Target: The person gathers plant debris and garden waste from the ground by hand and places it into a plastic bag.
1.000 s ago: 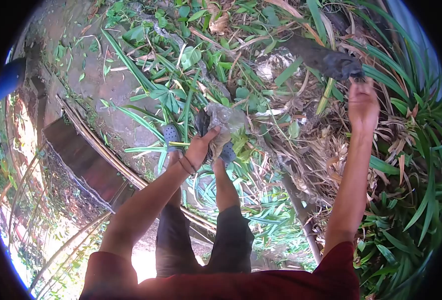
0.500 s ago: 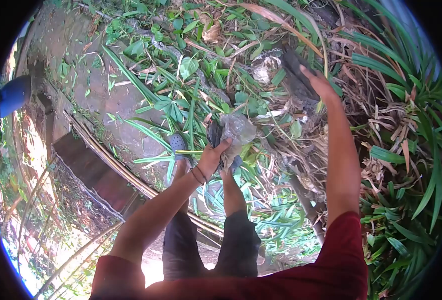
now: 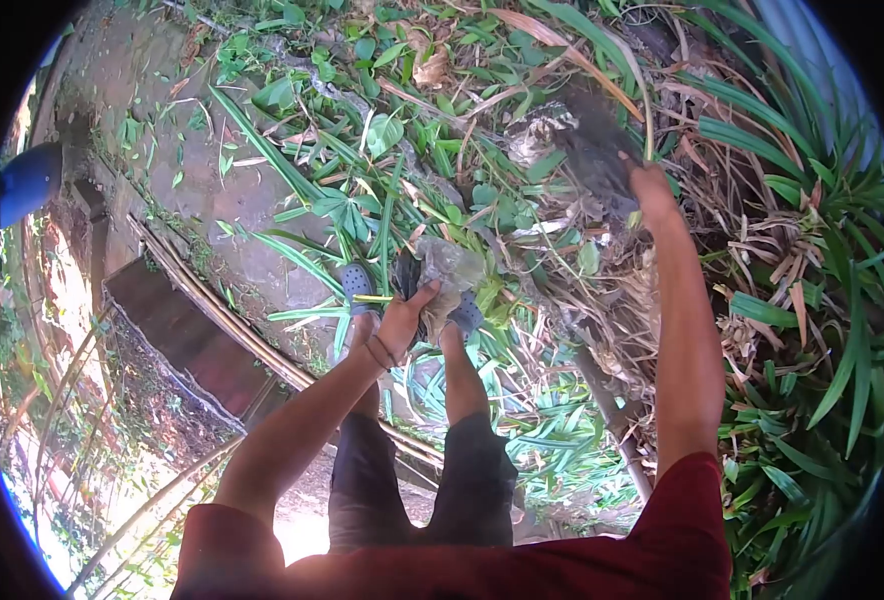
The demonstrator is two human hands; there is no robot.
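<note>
My left hand (image 3: 402,318) is closed around a crumpled clear plastic bag (image 3: 452,265), a dark, black-looking piece (image 3: 408,272) and a thin yellow-green stem (image 3: 372,298), above my feet. Out to the right, my right hand (image 3: 650,188) has its fingers closed at the edge of a dark grey plastic bag (image 3: 602,150). The dark bag is smeared by motion and lies over dry leaves and roots. Beside it on the left sits a pale, whitish crumpled lump (image 3: 540,135), whose kind I cannot make out.
Cut green leaves (image 3: 292,150) and dry brown stalks (image 3: 712,210) cover the ground. Long-leaved plants (image 3: 812,440) stand at the right. Bamboo poles (image 3: 222,310) run beside a brown sheet (image 3: 182,330) at the left, with a blue container (image 3: 30,185) farther off.
My right hand has shifted slightly right and down, its fingers now curled at the dark bag, which looks more spread out. My left hand has moved a little left with the clear bag.
</note>
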